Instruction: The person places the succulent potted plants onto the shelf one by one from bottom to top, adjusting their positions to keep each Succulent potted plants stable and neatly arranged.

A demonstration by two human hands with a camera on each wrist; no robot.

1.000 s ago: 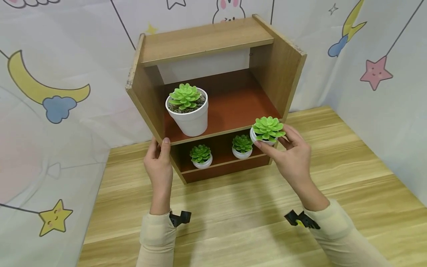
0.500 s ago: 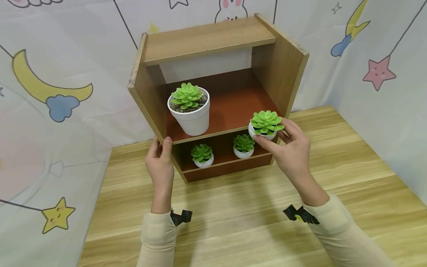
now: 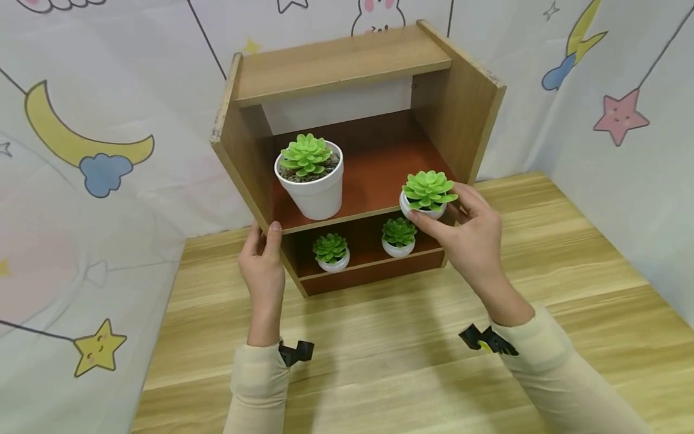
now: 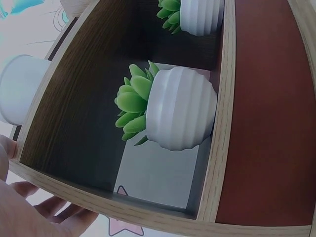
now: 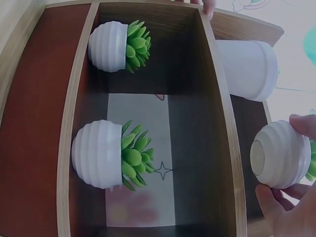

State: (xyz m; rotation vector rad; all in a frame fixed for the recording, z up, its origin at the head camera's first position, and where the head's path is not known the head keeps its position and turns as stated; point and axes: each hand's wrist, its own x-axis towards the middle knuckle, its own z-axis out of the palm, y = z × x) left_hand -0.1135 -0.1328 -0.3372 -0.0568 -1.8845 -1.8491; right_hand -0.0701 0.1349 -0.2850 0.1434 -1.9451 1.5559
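Observation:
My right hand [image 3: 477, 238] grips a small potted succulent [image 3: 428, 191] by its white ribbed pot, in front of the upper shelf's right part; the right wrist view shows the pot's underside [image 5: 257, 158]. My left hand [image 3: 262, 259] holds the left side panel of the wooden shelf unit [image 3: 347, 67], thumb on the front edge at the middle board. A larger potted succulent [image 3: 313, 191] in a smooth white pot stands on the left of the upper shelf. Two small potted succulents, a left one [image 3: 332, 253] and a right one [image 3: 399, 238], stand on the lower shelf.
The shelf unit stands on a wood-grain table [image 3: 379, 361], near a white backdrop [image 3: 179, 163] printed with moons, stars and a rabbit. Its side panels rise left and right of the upper shelf, and a top board [image 3: 341, 66] spans the back.
My right hand has moved the small succulent slightly up and to the left, toward the upper shelf. The left hand keeps its hold on the side panel. The head view has shifted a little.

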